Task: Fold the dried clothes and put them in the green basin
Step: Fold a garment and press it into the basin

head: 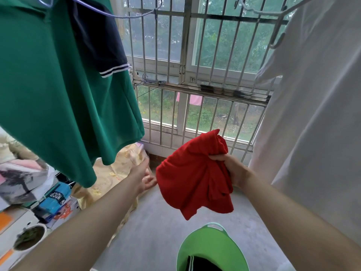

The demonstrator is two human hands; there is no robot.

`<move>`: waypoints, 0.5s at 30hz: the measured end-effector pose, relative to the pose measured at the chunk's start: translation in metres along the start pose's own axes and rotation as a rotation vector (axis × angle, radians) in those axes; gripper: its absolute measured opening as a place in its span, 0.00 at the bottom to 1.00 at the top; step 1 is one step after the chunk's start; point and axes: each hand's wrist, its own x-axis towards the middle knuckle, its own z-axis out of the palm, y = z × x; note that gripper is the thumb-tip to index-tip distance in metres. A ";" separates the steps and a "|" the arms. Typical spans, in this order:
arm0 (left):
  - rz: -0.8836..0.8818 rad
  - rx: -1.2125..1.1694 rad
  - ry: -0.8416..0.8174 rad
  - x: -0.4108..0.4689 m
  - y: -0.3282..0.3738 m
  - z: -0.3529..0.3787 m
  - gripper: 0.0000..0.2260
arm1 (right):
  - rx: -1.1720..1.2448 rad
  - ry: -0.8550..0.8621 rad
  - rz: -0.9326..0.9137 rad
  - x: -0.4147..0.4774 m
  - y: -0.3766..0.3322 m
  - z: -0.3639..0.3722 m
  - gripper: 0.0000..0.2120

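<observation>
A crumpled red garment (193, 177) hangs in the air above the floor, gripped at its upper right by my right hand (233, 169). My left hand (145, 176) is stretched out just left of the red cloth, fingers relaxed, holding nothing. The green basin (210, 243) stands on the floor at the bottom centre, with a dark garment with white stripes (199, 264) inside it. A green shirt (58, 85) and a navy garment (97, 36) hang at upper left, a white shirt (316, 114) at right.
A barred window (195, 65) closes the far side. Stacked boxes and bundles (29, 192) and a yellowish bag (117, 173) crowd the left. A pot with a plant (29, 237) sits at lower left. Bare concrete floor (156, 231) surrounds the basin.
</observation>
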 end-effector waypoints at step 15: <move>0.425 0.579 -0.314 -0.018 0.004 0.006 0.17 | 0.055 0.027 -0.035 -0.009 -0.011 -0.016 0.15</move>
